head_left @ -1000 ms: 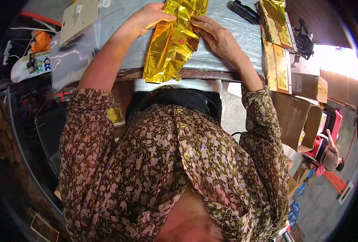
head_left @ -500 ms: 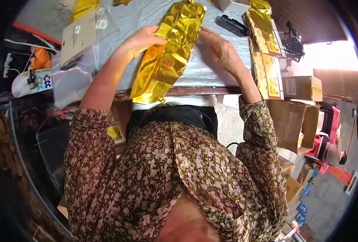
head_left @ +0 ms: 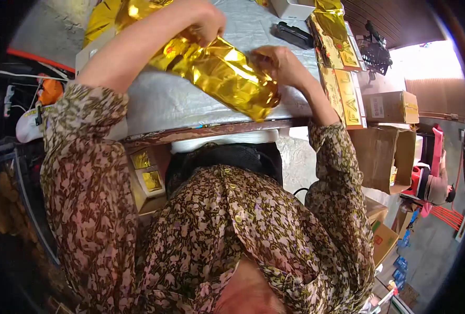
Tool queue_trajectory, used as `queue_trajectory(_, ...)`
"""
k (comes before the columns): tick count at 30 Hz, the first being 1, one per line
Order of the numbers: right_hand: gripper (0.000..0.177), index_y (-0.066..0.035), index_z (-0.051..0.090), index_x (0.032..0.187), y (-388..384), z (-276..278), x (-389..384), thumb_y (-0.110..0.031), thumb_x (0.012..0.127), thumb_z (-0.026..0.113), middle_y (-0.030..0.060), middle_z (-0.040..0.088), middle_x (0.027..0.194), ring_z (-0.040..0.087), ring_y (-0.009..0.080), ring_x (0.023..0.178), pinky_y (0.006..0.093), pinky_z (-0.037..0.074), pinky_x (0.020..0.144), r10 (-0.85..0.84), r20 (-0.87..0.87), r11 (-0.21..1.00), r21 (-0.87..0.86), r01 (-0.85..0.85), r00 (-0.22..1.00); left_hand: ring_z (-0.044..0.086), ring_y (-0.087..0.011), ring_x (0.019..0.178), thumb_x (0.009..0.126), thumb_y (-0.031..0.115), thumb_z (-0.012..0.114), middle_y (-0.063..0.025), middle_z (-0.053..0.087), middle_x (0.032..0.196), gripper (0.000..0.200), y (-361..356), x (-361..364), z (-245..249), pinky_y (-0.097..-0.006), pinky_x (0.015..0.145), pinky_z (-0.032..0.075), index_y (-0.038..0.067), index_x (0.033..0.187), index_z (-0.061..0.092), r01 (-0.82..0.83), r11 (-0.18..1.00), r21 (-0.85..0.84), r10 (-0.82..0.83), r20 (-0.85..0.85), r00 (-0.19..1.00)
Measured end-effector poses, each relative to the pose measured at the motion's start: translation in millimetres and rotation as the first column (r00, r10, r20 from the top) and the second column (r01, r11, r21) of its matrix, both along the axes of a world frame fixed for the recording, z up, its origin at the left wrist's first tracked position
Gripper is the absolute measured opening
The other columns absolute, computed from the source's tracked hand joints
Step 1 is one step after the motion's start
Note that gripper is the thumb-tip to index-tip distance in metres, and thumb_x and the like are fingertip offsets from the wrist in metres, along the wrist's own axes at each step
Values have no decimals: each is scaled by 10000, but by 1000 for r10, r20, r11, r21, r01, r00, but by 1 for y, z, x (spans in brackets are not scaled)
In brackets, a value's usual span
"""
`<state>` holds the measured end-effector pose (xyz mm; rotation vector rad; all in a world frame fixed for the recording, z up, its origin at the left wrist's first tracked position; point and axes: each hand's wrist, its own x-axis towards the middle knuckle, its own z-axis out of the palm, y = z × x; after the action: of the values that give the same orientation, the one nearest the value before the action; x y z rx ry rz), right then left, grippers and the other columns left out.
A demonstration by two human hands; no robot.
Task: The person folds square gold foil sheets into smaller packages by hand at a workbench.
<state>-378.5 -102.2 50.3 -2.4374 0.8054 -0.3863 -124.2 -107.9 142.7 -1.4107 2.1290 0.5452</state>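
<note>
Because made of limp gold foil (head_left: 227,78), gripped in curled left hand (head_left: 209,23), presumably for control over counter (head_left: 159,102), with indiscernible grip of right hand (head_left: 286,64) by lower end.

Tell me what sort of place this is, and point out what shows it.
Probably a small packing workshop: a crumpled gold foil bag is being handled over a covered worktable, gold-lettered boxes line its right side, and an open cardboard carton stands beyond.

White light fills an opening (head_left: 426,62) at right; grey floor (head_left: 432,256) shows lower down.
</note>
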Motion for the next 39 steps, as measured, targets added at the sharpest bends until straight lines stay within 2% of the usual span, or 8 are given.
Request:
queue_trajectory(3, 260, 10, 700, 1166, 23, 1, -5, -72, 923, 657, 230, 735, 994, 732, 319, 881, 385, 572, 801, -72, 67, 989, 136, 62, 995, 673, -339, 1111, 787, 100, 736, -136, 709, 1215, 601, -42, 6, -37, -451, 906, 556, 110, 1374, 607, 56, 982, -179, -55, 12, 998)
queue_trajectory(5, 240, 3, 709, 1130, 36, -3, -5, -61, 913, 629, 231, 734, 999, 722, 383, 900, 417, 579, 817, -136, 110, 973, 204, 111, 985, 622, -310, 1260, 890, 336, 769, -127, 645, 1392, 725, -64, 10, -58, -439, 1098, 468, 134, 1521, 475, 137, 981, -135, -149, -81, 986)
queue_trajectory(6, 240, 3, 709, 1130, 40, -1, -6, -61, 913, 629, 231, 734, 999, 722, 383, 900, 417, 579, 817, -132, 115, 974, 202, 107, 985, 640, -290, 1222, 884, 347, 779, -117, 672, 1357, 655, -26, 25, -67, -402, 1042, 496, 153, 1467, 552, 246, 710, -660, -398, -88, 913)
queue_trajectory(9, 308, -26, 700, 1173, 41, 3, -10, -23, 878, 613, 206, 723, 1066, 701, 416, 898, 435, 582, 816, -56, 95, 998, 5, 56, 994, 659, -338, 1141, 835, 32, 651, -137, 699, 1231, 468, 6, 50, -60, -452, 972, 530, 86, 1300, 647, 11, 526, -850, -486, -290, 824)
queue_trajectory(13, 434, -60, 654, 1276, 22, -1, -1, -23, 845, 629, 163, 698, 1207, 688, 369, 1026, 434, 558, 892, -46, 36, 991, -126, 50, 998, 636, -334, 1184, 845, -28, 591, -139, 698, 1212, 335, 86, 73, -55, -435, 1033, 511, 49, 1155, 692, -181, 847, -500, -142, -542, 828)
queue_trajectory(22, 480, -85, 640, 1341, -13, -24, 42, -59, 862, 644, 79, 599, 1422, 541, 281, 1311, 412, 426, 1101, 227, -94, 878, -411, -246, 969, 641, -315, 1177, 819, 6, 643, -129, 671, 1252, 337, 130, 71, -96, -400, 1016, 528, 16, 1155, 665, -242, 854, -462, -129, -637, 760)
queue_trajectory(28, 416, -66, 659, 1290, -9, -21, 47, -66, 874, 656, 90, 639, 1350, 588, 302, 1235, 412, 453, 1068, 250, -29, 903, -353, -244, 968, 651, -293, 1157, 819, -28, 629, -107, 677, 1241, 386, 114, 64, -96, -410, 985, 541, 38, 1198, 651, -109, 675, -729, -380, -471, 796)
queue_trajectory(39, 270, -29, 707, 1117, -34, -37, 70, -71, 852, 674, 193, 691, 1064, 634, 406, 955, 462, 528, 862, -79, 168, 915, -378, 139, 983, 637, -299, 1234, 869, -27, 643, -123, 673, 1316, 348, 126, 67, -122, -382, 1035, 542, 32, 1205, 708, -270, 754, -599, -237, -631, 738)
